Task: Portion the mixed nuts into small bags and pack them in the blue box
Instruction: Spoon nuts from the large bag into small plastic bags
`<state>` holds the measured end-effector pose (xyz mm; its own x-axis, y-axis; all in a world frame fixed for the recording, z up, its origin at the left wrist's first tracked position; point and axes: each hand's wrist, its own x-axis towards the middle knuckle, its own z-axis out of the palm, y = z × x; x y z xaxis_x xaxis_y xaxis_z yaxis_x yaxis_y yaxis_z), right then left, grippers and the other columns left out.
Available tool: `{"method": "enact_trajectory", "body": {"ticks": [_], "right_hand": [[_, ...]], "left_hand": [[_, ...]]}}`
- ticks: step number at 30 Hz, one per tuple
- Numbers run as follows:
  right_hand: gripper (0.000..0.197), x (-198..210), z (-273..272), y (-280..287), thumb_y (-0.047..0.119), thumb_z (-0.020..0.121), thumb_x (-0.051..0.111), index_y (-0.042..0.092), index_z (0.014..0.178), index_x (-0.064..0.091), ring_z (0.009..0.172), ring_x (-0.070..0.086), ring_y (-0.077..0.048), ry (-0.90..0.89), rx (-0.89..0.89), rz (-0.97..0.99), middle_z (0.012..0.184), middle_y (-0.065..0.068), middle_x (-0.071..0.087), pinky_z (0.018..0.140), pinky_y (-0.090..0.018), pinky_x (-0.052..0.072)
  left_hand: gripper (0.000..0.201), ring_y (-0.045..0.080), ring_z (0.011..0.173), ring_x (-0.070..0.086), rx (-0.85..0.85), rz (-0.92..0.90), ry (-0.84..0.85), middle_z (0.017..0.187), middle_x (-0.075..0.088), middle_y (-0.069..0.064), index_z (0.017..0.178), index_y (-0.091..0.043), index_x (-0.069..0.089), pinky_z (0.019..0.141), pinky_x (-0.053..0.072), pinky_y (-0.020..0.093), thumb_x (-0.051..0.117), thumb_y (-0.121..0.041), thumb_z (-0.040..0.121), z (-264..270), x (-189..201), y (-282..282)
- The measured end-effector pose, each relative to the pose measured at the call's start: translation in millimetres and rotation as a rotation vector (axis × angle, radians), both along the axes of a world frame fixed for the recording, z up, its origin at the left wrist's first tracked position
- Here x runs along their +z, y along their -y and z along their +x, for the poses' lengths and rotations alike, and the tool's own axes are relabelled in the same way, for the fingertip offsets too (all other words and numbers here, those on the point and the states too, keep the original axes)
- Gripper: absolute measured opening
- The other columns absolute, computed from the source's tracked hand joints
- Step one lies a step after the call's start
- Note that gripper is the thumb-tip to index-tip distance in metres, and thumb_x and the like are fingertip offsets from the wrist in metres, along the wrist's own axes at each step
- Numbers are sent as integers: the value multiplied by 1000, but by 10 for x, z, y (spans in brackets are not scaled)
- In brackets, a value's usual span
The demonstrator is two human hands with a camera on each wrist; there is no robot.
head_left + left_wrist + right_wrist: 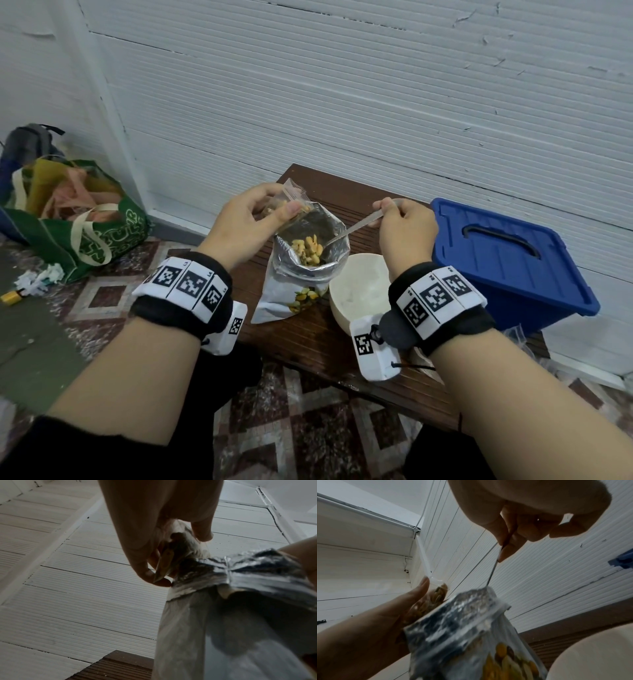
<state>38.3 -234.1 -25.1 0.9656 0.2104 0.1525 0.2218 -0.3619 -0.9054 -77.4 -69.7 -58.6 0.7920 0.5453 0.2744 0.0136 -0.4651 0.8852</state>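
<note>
1. My left hand (245, 222) pinches a small clear bag (289, 202) between thumb and fingers, holding it just above the far-left rim of the open foil nut pouch (301, 274). The small bag already has some nuts in it.
2. From the left wrist view, the small clear bag (181, 550) hangs from my fingertips (147, 573), with its lower end touching the crumpled foil rim of the pouch (240, 572).
3. My right hand (402, 228) is curled round the handle of a metal spoon (356, 226). The spoon slopes down to the left, and its bowl sits inside the pouch mouth, beside the pile of mixed nuts (308, 250).
4. In the right wrist view I see the spoon (493, 572) pinched between thumb and fingers, its bowl hidden behind the pouch rim (465, 609). Across from it, my left hand (399, 609) holds the small bag (436, 593) of nuts.
5. The pouch stands upright on the dark wooden table (342, 349), leaning slightly, with its top folded open.
6. A round cream bowl (356, 287) stands just right of the pouch, touching or nearly touching it. I cannot tell what lies inside.
7. The blue box (507, 260) sits at the right end of the table, its lid on, well apart from the pouch and beyond my right wrist.
8. On the floor to the left stands a green shopping bag (85, 219), stuffed with cloth, and a grey backpack (27, 144) behind it.
</note>
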Motion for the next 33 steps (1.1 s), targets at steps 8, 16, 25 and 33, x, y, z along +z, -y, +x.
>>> {"method": "enact_trajectory", "body": {"ticks": [8,16,25,33], "right_hand": [[30,239,133,80,21,96,46,28,72,64,90,63,-19,55,-65,23,80,-2,70,97,-46,43],[30,458,258,125,21,96,46,26,73,65,82,59,-17,60,-113,66,84,-3,69,96,-50,45],[27,446,255,35,20,99,45,19,87,69,63,51,0,10,-17,74,63,8,61,73,-24,43],[28,364,231,-31,19,98,47,18,82,70,65,52,3,2,22,82,59,14,59,77,-23,41]], "left_hand": [[44,10,95,65,17,-10,-7,102,71,-6,102,-27,70,87,54,37,64,-59,72,-43,54,17],[48,-6,88,63,-3,-15,-46,95,70,-15,100,-31,71,74,48,10,71,-55,59,-76,103,53],[45,-15,86,60,-13,37,-97,95,68,-19,110,-25,70,70,43,0,81,-36,68,-36,113,95],[48,-9,90,60,-18,72,-105,96,67,-19,109,-32,68,70,44,1,81,-42,64,-25,111,104]]}}
